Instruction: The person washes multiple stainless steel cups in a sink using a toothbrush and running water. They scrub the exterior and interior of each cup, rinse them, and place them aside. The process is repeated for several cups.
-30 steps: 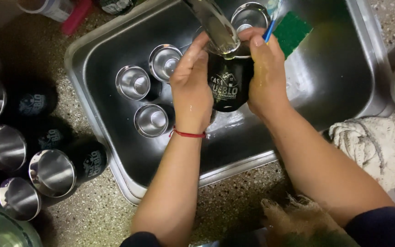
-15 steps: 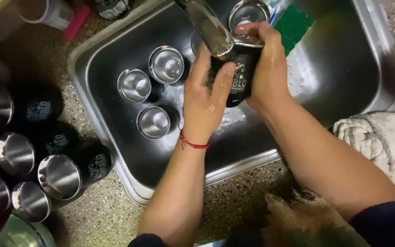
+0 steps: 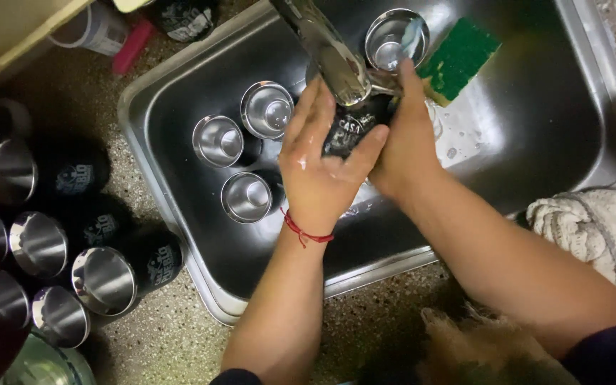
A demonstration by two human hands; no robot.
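Hands: your left hand (image 3: 320, 167) and right hand (image 3: 406, 146) both wrap shut around the black tumbler (image 3: 349, 128), held under the faucet spout (image 3: 329, 50) over the steel sink (image 3: 536, 128), so runoff falls into the basin.

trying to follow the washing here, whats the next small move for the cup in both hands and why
Probably tilt the black cup mouth-up under the faucet to rinse: the left hand is soapy, both hands wrap the cup just below the spout, and the sponge lies aside.
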